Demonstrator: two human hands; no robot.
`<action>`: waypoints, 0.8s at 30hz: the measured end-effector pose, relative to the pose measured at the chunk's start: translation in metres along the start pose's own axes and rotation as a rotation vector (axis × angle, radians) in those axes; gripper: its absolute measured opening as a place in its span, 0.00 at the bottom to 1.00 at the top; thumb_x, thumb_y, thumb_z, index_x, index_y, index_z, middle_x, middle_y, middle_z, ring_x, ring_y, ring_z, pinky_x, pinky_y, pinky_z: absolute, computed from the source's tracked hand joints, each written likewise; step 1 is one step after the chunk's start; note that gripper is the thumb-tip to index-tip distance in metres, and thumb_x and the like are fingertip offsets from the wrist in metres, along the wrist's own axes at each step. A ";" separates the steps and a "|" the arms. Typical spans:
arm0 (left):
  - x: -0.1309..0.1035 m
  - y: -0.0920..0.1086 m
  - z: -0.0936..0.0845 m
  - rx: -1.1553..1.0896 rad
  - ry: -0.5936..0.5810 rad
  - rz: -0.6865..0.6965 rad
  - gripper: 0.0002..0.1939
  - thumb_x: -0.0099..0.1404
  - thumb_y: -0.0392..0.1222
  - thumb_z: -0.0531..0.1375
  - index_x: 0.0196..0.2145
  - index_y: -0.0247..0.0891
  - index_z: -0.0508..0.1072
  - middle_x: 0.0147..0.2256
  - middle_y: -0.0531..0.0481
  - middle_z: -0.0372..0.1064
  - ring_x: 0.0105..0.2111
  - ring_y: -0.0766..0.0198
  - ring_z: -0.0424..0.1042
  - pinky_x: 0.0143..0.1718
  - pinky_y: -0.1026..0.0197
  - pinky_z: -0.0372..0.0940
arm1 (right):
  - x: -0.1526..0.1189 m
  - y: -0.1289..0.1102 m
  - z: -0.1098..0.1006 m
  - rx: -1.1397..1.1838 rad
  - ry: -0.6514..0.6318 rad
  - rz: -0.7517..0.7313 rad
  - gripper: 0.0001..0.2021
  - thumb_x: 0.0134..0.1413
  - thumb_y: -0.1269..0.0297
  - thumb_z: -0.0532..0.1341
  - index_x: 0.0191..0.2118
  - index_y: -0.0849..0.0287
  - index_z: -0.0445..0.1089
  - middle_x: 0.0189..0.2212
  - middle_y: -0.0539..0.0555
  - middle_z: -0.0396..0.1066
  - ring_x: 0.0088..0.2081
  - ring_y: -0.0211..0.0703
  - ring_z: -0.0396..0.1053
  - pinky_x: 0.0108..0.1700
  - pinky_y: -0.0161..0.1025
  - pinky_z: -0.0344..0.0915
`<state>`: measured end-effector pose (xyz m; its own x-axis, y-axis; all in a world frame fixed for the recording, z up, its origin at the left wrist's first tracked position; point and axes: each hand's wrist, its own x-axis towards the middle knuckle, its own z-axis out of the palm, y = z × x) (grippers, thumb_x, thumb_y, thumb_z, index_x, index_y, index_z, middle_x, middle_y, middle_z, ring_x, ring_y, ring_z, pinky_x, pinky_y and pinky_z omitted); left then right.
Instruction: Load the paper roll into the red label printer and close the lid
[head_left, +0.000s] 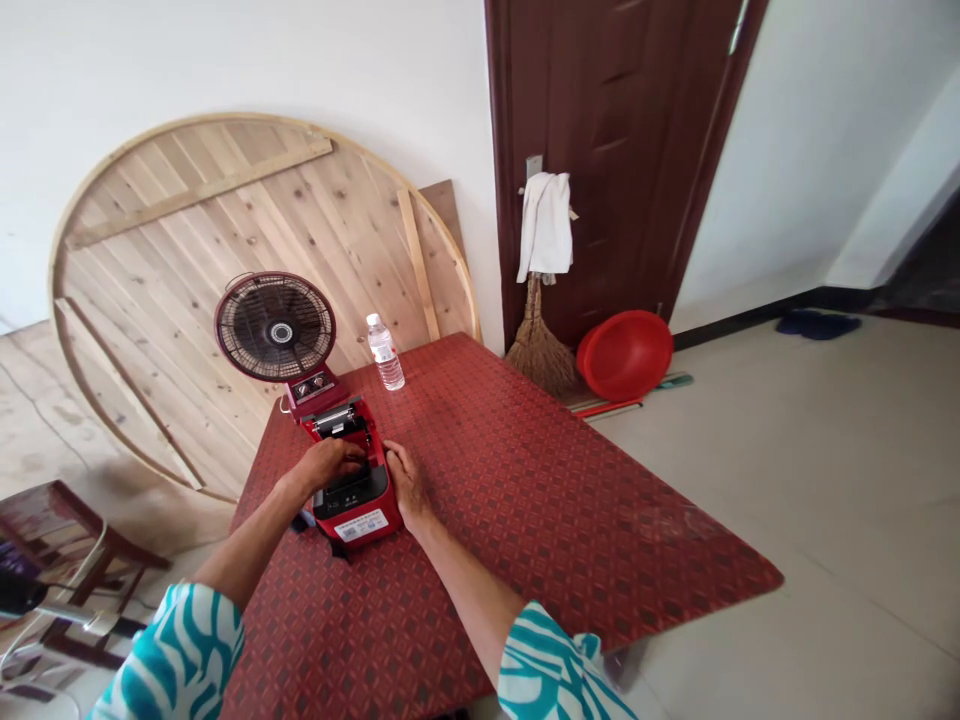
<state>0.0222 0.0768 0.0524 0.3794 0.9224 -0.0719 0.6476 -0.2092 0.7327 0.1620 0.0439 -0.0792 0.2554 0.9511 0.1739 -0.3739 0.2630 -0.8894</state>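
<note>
A red and black label printer [358, 522] stands on the table with its lid [336, 420] raised toward the fan. My left hand [335, 462] reaches into the printer's open compartment from the left, its fingers bent downward. The fingertips are hidden inside, so I cannot make out what they grasp. Against the printer's right side lies my right hand [407, 482], its fingers stretched out along the wall near the rim. A white label with printing [361, 525] is stuck on the side of the printer nearest me.
Behind the printer stand a dark red fan [276, 328] and a clear water bottle [386, 355]. The patterned red table [570, 520] extends to the right. A round wooden tabletop [225, 210] leans on the wall. Near the door are a broom [541, 345] and a red basin [628, 355].
</note>
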 end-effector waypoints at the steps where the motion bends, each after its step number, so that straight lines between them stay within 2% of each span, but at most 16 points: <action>1: 0.003 -0.001 0.003 0.091 -0.038 0.030 0.10 0.42 0.28 0.65 0.21 0.44 0.78 0.23 0.52 0.74 0.27 0.60 0.70 0.29 0.66 0.60 | 0.000 0.000 0.000 -0.007 -0.002 -0.004 0.18 0.55 0.50 0.57 0.46 0.51 0.74 0.48 0.52 0.74 0.52 0.47 0.68 0.59 0.45 0.59; 5: 0.011 -0.003 0.012 0.193 -0.084 0.049 0.12 0.40 0.25 0.61 0.15 0.42 0.73 0.16 0.55 0.67 0.19 0.65 0.63 0.24 0.67 0.53 | 0.000 0.001 -0.001 -0.020 -0.017 -0.012 0.18 0.57 0.50 0.56 0.48 0.51 0.74 0.49 0.53 0.74 0.53 0.47 0.67 0.59 0.45 0.59; 8: 0.008 0.003 0.010 0.193 -0.079 0.064 0.11 0.40 0.26 0.62 0.18 0.42 0.75 0.18 0.54 0.70 0.21 0.63 0.65 0.25 0.66 0.54 | 0.000 0.001 -0.001 -0.018 -0.013 -0.006 0.18 0.56 0.50 0.56 0.47 0.52 0.74 0.49 0.53 0.74 0.53 0.46 0.67 0.59 0.44 0.59; 12: -0.014 0.019 -0.006 0.261 0.119 0.092 0.11 0.43 0.31 0.66 0.27 0.45 0.79 0.25 0.53 0.75 0.27 0.60 0.70 0.29 0.65 0.57 | 0.001 0.001 -0.001 0.002 0.001 0.006 0.18 0.55 0.50 0.57 0.46 0.51 0.74 0.48 0.52 0.75 0.53 0.47 0.67 0.59 0.44 0.59; 15: -0.039 0.020 -0.029 0.256 0.302 0.074 0.12 0.47 0.42 0.68 0.33 0.43 0.80 0.25 0.53 0.73 0.27 0.61 0.69 0.29 0.64 0.59 | 0.001 0.001 -0.001 0.009 -0.006 0.009 0.18 0.55 0.50 0.57 0.46 0.51 0.74 0.48 0.52 0.75 0.53 0.47 0.67 0.58 0.45 0.60; 17: -0.054 0.009 -0.045 0.170 0.424 0.020 0.16 0.48 0.48 0.67 0.35 0.40 0.78 0.24 0.53 0.72 0.26 0.62 0.69 0.29 0.63 0.60 | 0.001 0.002 -0.002 0.008 -0.008 0.004 0.18 0.54 0.50 0.58 0.46 0.51 0.75 0.47 0.52 0.75 0.52 0.48 0.67 0.58 0.45 0.60; 20: -0.068 -0.025 -0.058 0.012 0.550 -0.067 0.21 0.45 0.51 0.68 0.35 0.37 0.74 0.27 0.51 0.73 0.27 0.62 0.70 0.28 0.63 0.61 | 0.001 0.001 -0.004 -0.007 -0.002 -0.008 0.18 0.53 0.50 0.59 0.45 0.51 0.75 0.46 0.52 0.76 0.52 0.48 0.68 0.58 0.46 0.59; 24: -0.065 -0.072 -0.049 -0.093 0.539 -0.118 0.25 0.44 0.49 0.67 0.40 0.36 0.72 0.29 0.50 0.74 0.26 0.62 0.71 0.26 0.64 0.61 | 0.000 0.000 -0.004 -0.009 0.005 0.002 0.19 0.53 0.48 0.59 0.46 0.52 0.75 0.47 0.52 0.76 0.52 0.49 0.68 0.58 0.47 0.60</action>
<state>-0.0816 0.0475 0.0374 -0.0995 0.9783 0.1816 0.5948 -0.0878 0.7991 0.1654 0.0434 -0.0812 0.2588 0.9509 0.1698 -0.3665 0.2593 -0.8936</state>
